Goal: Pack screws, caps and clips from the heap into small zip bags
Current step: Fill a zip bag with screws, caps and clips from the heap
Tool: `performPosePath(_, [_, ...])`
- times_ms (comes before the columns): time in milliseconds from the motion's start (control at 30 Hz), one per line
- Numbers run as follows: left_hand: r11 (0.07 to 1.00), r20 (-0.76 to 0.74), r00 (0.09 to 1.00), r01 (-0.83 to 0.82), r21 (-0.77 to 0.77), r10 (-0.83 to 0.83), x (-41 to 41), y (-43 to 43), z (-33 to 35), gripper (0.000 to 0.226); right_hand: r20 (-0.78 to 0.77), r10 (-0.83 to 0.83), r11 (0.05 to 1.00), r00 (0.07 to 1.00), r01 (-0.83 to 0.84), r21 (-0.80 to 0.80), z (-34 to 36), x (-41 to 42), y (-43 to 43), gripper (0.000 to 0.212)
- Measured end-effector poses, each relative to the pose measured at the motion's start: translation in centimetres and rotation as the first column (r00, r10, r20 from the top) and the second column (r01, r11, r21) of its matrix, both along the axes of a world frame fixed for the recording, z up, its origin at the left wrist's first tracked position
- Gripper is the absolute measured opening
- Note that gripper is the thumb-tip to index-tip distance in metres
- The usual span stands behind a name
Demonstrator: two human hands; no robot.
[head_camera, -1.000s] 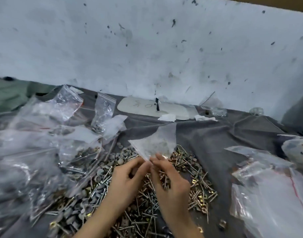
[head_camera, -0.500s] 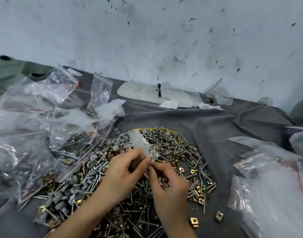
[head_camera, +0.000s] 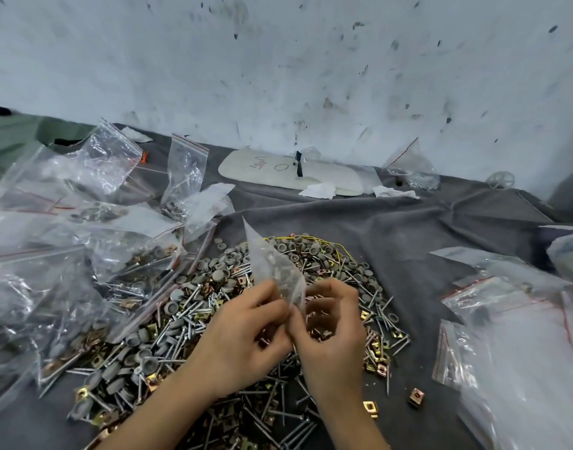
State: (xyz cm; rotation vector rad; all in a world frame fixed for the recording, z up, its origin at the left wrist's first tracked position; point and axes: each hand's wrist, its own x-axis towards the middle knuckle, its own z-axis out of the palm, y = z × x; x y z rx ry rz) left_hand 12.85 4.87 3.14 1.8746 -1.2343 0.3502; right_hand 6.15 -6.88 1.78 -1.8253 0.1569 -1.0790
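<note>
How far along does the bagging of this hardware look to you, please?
Done: several filled bags lie piled at left. In hand: the left hand and right hand pinch one small zip bag. Remaining: plenty, a large heap of screws, caps and clips lies loose on the grey cloth.

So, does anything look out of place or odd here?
Only a small thing: one gold clip lies alone on the grey cloth, strayed right of the heap. The small zip bag pinched by the left hand and right hand looks intact.
</note>
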Motion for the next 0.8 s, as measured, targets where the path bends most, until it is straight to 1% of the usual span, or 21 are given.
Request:
performPosePath(33, [1.000, 0.016, 1.000, 0.011, 0.015, -0.011, -0.1, 0.1, 0.1, 0.017, 0.033, -0.007, 0.998, 0.999, 0.010, -0.063, 0.2, -0.1, 0.0, 0.039])
performPosePath(100, [0.997, 0.043, 0.998, 0.051, 0.053, -0.053, -0.4, 0.1, 0.3, 0.017, 0.138, -0.043, 0.977, 0.989, 0.070, -0.200, 0.6, -0.1, -0.4, 0.046])
performPosePath(167, [0.992, 0.042, 0.993, 0.107, 0.067, -0.110, -0.7, 0.1, 0.4, 0.018, 0.228, -0.060, 0.946, 0.972, 0.128, -0.297, 0.8, -0.1, -0.9, 0.041])
performPosePath(233, [0.991, 0.022, 0.991, 0.133, 0.025, -0.134, -0.9, 0.1, 0.6, 0.020, 0.236, -0.082, 0.936, 0.968, 0.156, -0.315, 0.8, -0.2, -1.2, 0.025])
performPosePath(300, [0.990, 0.020, 0.991, 0.135, -0.031, -0.134, -1.0, 0.2, 1.0, 0.014, 0.186, -0.069, 0.963, 0.980, 0.114, -0.245, 0.8, -0.3, -1.4, 0.018])
performPosePath(333, [0.990, 0.029, 0.990, 0.136, -0.035, -0.135, -1.0, 0.3, 1.1, 0.006, 0.153, -0.042, 0.981, 0.987, 0.070, -0.181, 0.8, -0.4, -1.5, 0.018])
performPosePath(367, [0.992, 0.044, 0.991, 0.127, -0.019, -0.126, -1.0, 0.4, 1.3, 0.006, 0.119, -0.016, 0.994, 0.993, 0.029, -0.104, 0.9, -0.4, -1.6, 0.017])
performPosePath(400, [0.993, 0.066, 0.991, 0.119, 0.018, -0.120, -1.0, 0.4, 1.4, 0.019, 0.088, 0.007, 1.000, 0.996, -0.005, -0.026, 0.9, -0.4, -1.8, 0.016])
performPosePath(433, [0.990, 0.095, 0.987, 0.123, 0.066, -0.128, -1.0, 0.5, 1.3, 0.026, 0.062, 0.027, 0.998, 0.998, -0.030, 0.047, 0.9, -0.3, -1.9, 0.015])
performPosePath(467, [0.986, 0.124, 0.982, 0.130, 0.102, -0.142, -1.0, 0.6, 1.4, 0.025, 0.040, 0.051, 0.991, 0.998, -0.055, 0.122, 1.0, -0.3, -1.9, 0.016])
performPosePath(500, [0.982, 0.152, 0.975, 0.141, 0.126, -0.160, -1.2, 0.6, 1.5, 0.018, 0.021, 0.073, 0.978, 0.997, -0.076, 0.197, 1.0, -0.3, -1.9, 0.018])
performPosePath(533, [0.978, 0.172, 0.969, 0.155, 0.140, -0.178, -1.4, 0.6, 1.5, 0.015, 0.009, 0.091, 0.960, 0.996, -0.090, 0.266, 1.1, -0.2, -2.0, 0.019])
performPosePath(600, [0.979, 0.198, 0.963, 0.159, 0.129, -0.183, -1.7, 0.4, 1.3, 0.023, -0.010, 0.122, 0.924, 0.992, -0.110, 0.367, 1.2, -0.2, -2.2, 0.018])
performPosePath(633, [0.981, 0.199, 0.963, 0.162, 0.103, -0.180, -2.0, 0.2, 1.3, 0.026, -0.005, 0.160, 0.902, 0.987, -0.144, 0.407, 1.3, -0.3, -2.6, 0.018])
performPosePath(667, [0.981, 0.167, 0.967, 0.185, 0.051, -0.191, -2.2, 0.0, 1.3, 0.026, 0.023, 0.241, 0.862, 0.970, -0.225, 0.454, 1.4, -0.3, -2.9, 0.018])
performPosePath(700, [0.976, 0.115, 0.971, 0.215, -0.030, -0.210, -2.3, -0.2, 1.3, 0.027, 0.071, 0.361, 0.793, 0.930, -0.346, 0.502, 1.5, -0.3, -3.2, 0.021])
performPosePath(733, [0.966, 0.053, 0.974, 0.227, -0.126, -0.222, -2.4, -0.3, 1.3, 0.029, 0.119, 0.480, 0.709, 0.869, -0.465, 0.530, 1.6, -0.4, -3.3, 0.026])
performPosePath(767, [0.952, -0.004, 0.975, 0.216, -0.216, -0.222, -2.6, -0.4, 1.4, 0.032, 0.153, 0.569, 0.638, 0.808, -0.551, 0.538, 1.7, -0.4, -3.4, 0.031])
performPosePath(800, [0.939, -0.048, 0.976, 0.191, -0.284, -0.213, -2.8, -0.4, 1.5, 0.033, 0.169, 0.622, 0.590, 0.765, -0.599, 0.542, 1.8, -0.4, -3.4, 0.035])
